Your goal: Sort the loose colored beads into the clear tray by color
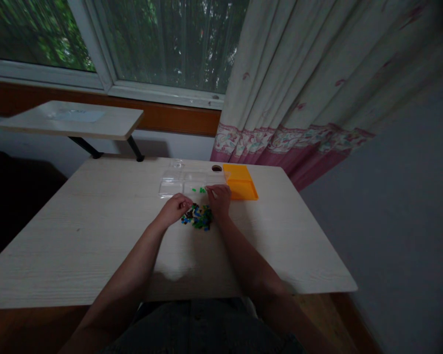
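A pile of small mixed bricks (pixel 201 218), mostly green, blue, dark and cream, lies on the table between my hands. At the pile's left edge is my left hand (pixel 174 209), its fingers curled together; whatever may be in them is too small to make out. My right hand (pixel 220 197) is closed in a pinch over the near right part of a clear plastic tray (pixel 172 188), with its fingertips beside a few green bricks (pixel 202 190) in the tray. Any piece between those fingertips cannot be made out.
An orange tray (pixel 239 181) stands right of the clear tray, close to my right hand. Behind them is a round cable hole (pixel 216 168) in the pale table (pixel 107 236). A raised shelf (pixel 114 119) stands at the back left; a curtain (pixel 276 98) hangs behind the right side.
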Tool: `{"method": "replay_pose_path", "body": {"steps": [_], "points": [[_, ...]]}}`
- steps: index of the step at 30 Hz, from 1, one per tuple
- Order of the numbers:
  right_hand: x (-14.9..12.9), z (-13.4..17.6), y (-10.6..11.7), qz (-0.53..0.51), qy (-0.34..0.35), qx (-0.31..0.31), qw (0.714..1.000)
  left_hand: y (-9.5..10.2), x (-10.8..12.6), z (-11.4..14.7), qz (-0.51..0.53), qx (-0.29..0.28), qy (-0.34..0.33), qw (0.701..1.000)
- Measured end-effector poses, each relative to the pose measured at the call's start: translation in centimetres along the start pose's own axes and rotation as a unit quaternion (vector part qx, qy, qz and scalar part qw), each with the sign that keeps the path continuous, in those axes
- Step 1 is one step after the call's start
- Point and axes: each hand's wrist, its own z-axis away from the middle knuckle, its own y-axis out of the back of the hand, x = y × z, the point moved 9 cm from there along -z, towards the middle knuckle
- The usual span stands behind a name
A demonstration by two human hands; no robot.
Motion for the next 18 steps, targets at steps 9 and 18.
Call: {"method": "replay_pose_path", "body": {"steps": [9,18], "points": [[0.4,0.1,-0.9,0.039,-0.018,-0.026,0.999,-0.7,0.7,0.2,-0.029,-0.047,-0.046,0.997],[0.9,0.2,-2.3,0.063,-0.030,-0.069,0.995,-0.9,1.2,0.4,-0.078,-0.043,-0.075,0.993]]}}
